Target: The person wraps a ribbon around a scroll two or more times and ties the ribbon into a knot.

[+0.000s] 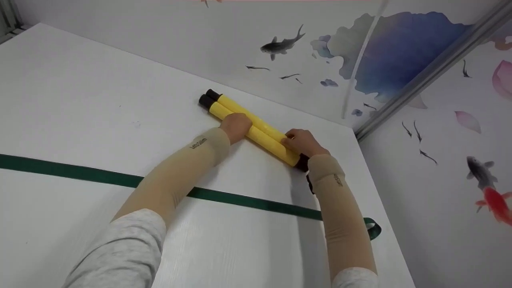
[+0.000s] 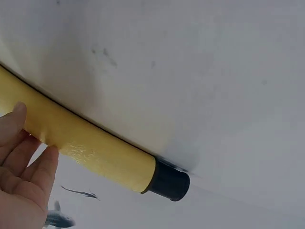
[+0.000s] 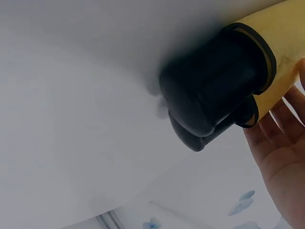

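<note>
Two yellow tubes with black end caps lie side by side, slanting across the white table. The near tube [image 1: 272, 145] and the far tube [image 1: 266, 125] run lengthwise against each other. My left hand [image 1: 237, 126] grips around their upper-left half, its thumb and bent fingertips on the yellow surface [image 2: 105, 150] in the left wrist view. Toward the lower-right end, my right hand [image 1: 304, 142] holds the tubes, thumb on the near one and fingers along the far side. Two black caps [image 3: 214, 81] stick out beyond it in the right wrist view.
A dark green strip [image 1: 248, 201] crosses the white tabletop [image 1: 100, 100] under both forearms, ending in a curled loop [image 1: 373, 228] near the right edge. Behind the tubes rises a wall [image 1: 224, 48] painted with fish and leaves. A metal corner post [image 1: 424, 68] stands at the right.
</note>
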Motion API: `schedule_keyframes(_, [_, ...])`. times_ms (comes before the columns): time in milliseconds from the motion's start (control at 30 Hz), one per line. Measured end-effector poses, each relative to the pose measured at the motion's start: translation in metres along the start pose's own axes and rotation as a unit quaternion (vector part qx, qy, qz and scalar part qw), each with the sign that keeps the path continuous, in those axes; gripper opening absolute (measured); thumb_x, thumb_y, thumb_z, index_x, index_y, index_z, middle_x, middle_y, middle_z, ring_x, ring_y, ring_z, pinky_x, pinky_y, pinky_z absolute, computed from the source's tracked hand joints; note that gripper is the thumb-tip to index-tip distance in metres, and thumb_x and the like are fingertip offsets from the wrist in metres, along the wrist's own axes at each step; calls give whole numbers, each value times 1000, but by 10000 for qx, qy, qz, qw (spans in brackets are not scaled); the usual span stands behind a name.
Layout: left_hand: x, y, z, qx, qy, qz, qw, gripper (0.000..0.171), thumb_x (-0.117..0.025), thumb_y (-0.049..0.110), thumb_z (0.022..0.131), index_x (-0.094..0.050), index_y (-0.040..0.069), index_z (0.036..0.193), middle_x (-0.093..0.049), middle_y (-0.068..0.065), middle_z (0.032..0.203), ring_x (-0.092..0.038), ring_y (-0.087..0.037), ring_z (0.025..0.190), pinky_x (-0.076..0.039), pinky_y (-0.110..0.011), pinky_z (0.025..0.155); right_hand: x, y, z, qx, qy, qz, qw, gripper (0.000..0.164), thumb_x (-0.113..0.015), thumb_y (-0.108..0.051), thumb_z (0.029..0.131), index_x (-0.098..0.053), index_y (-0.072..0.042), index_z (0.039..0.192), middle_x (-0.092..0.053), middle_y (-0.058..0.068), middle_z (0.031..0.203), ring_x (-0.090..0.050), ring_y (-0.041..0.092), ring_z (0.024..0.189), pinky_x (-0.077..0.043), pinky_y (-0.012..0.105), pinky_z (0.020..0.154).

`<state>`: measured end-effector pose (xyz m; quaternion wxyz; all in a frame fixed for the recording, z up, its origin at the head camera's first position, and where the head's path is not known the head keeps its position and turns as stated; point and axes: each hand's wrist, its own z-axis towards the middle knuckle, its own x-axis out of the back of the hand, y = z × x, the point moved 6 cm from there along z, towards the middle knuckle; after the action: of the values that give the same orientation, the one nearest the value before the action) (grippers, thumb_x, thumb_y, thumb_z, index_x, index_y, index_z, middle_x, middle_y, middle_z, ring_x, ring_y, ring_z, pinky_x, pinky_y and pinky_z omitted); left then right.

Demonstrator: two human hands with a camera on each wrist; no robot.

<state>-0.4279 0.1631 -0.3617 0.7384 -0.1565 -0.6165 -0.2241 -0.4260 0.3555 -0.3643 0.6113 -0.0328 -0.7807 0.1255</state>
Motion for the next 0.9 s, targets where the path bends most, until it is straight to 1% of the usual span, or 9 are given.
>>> schedule_keyframes(100, [4,7,-2,175,127,-48,9998,19,-47,3,86,-64,1,94,-58,-14,93,-55,-25,85,-49,-34,67,-1,-3,-2,-158,-143,63,9998,50,-47,-45,84,-47,-6,116,-50,12,112,-47,23,98,-39,38,82])
schedule_keyframes(233, [7,11,-3,567,195,-220,9980,20,-46,5,87,-62,0,97,-57,-14,94,-55,-25,85,-49,-32,66,-2,-9,-4,-187,-274,89,9994,52,-45,-49,84,-46,-11,120,-49,12,116,-47,23,102,-38,39,85])
schedule_keyframes(333, [6,11,-5,862,157,-494,9949,20,-45,4,87,-59,1,102,-60,-13,90,-58,-24,82,-49,-32,67,-4,-17,-4,-147,-447,64,9989,52,-43,-49,85,-43,-17,126,-47,10,122,-45,23,108,-36,40,89])
schedule_keyframes(400, [5,10,-5,1032,115,-849,9910,21,-44,5,88,-55,0,106,-62,-13,88,-60,-23,81,-49,-32,67,-5,-22,-4,-163,-592,-5,9981,52,-43,-47,85,-41,-19,129,-45,8,126,-43,22,111,-33,41,92])
schedule_keyframes(467, [4,9,-6,1253,79,-1287,9837,26,-42,7,89,-48,-2,113,-61,-14,89,-60,-24,80,-49,-32,66,-6,-26,-3,-135,-723,-119,9972,53,-43,-46,86,-40,-17,130,-42,7,129,-40,22,114,-31,41,94])
schedule_keyframes(600, [3,5,-9,1808,-45,-2119,9604,36,-42,16,90,-37,-4,120,-60,-15,89,-60,-24,80,-48,-33,67,-7,-34,-1,-56,-841,-83,9964,52,-45,-43,86,-42,-12,129,-41,8,130,-39,24,116,-31,41,94])
schedule_keyframes(700, [1,6,-11,2026,-310,-2325,9508,50,-43,23,90,-27,-8,125,-60,-16,91,-59,-24,83,-48,-33,70,-9,-41,0,-2,-833,74,9965,51,-47,-41,86,-45,-9,126,-45,10,125,-43,24,110,-35,40,91])
schedule_keyframes(800, [0,8,-15,2163,-664,-2614,9383,65,-44,25,89,-12,-13,130,-60,-16,96,-58,-23,87,-46,-33,75,-12,-47,0,33,-748,179,9970,50,-47,-39,86,-48,-5,122,-48,12,120,-47,24,104,-37,38,87])
schedule_keyframes(900, [0,7,-19,2324,-986,-2960,9212,73,-45,26,89,-2,-17,130,-56,-19,105,-54,-23,95,-43,-31,81,-16,-50,1,-15,-654,135,9978,51,-44,-41,87,-48,-4,122,-48,13,121,-46,24,105,-37,38,88])
